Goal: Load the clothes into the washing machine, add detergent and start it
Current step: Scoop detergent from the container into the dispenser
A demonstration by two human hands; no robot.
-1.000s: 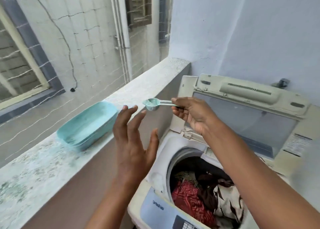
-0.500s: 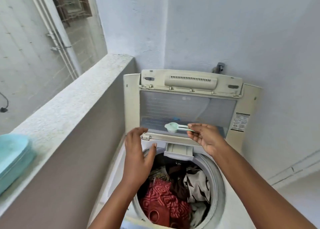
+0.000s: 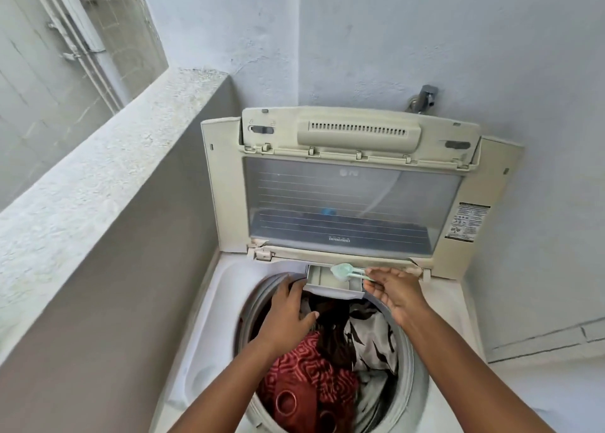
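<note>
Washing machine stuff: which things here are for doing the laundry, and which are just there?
For the job:
- washing machine, lid open
- clothes in the drum
- detergent drawer, pulled out
- green scoop, pinched by the right hand
- left hand, steadying the drawer

Just there:
- wall tap
- balcony ledge
- warning sticker
</note>
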